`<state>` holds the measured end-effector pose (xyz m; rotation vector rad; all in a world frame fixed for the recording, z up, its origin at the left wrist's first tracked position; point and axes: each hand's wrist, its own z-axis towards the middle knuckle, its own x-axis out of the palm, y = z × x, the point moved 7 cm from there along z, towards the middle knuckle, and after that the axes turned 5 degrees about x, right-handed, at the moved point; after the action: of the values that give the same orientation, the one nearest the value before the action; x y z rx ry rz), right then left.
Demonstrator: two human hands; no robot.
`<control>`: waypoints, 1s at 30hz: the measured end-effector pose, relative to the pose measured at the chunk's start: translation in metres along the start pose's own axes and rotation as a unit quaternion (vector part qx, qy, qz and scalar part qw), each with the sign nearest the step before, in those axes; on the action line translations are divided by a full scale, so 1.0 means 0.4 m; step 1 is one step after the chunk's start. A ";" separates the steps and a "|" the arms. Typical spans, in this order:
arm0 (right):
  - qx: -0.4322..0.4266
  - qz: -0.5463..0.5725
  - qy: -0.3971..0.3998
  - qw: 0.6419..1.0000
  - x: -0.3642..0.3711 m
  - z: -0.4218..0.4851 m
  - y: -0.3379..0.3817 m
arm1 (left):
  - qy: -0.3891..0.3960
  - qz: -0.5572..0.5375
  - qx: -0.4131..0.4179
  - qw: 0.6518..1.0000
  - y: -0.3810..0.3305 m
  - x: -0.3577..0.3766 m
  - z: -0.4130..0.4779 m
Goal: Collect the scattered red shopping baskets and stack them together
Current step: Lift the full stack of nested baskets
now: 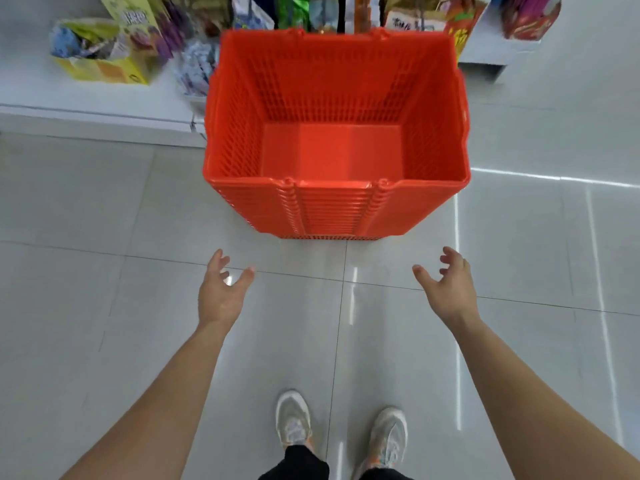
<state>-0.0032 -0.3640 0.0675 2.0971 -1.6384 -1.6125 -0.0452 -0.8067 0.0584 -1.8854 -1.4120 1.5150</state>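
Observation:
A tall stack of red shopping baskets (426,140) stands on the tiled floor straight ahead, several nested rims showing along its near side, and the top basket is empty. My left hand (221,292) hovers below the stack's near left corner, fingers spread, holding nothing. Across from it, my right hand (446,287) hangs below the near right corner, also spread and empty. Neither hand touches the stack; a strip of floor lies between them and its base.
A low white shelf (86,109) with a yellow box of snack packets (100,50) runs along the left behind the stack. Hanging snack bags (311,12) fill the top edge, and a white display stand (491,53) is at the upper right. My two shoes (339,427) stand on the grey tiles.

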 end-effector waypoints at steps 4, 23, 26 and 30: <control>-0.024 0.035 0.001 0.999 0.179 0.162 -0.115 | -0.024 -0.026 0.012 0.999 0.146 0.149 0.126; -0.183 0.302 -0.023 0.935 0.378 0.485 -0.140 | -0.119 -0.194 0.165 0.960 0.241 0.382 0.443; -0.196 0.316 -0.036 0.928 0.386 0.477 -0.134 | -0.116 -0.214 0.172 0.955 0.238 0.391 0.447; -0.203 0.347 -0.062 0.914 0.380 0.464 -0.137 | -0.114 -0.220 0.193 0.950 0.231 0.401 0.436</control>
<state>-0.1116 -0.3524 -0.1530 1.0580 -1.6225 -1.6391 -0.1640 -0.7664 -0.1631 -1.1081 -1.3838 1.6584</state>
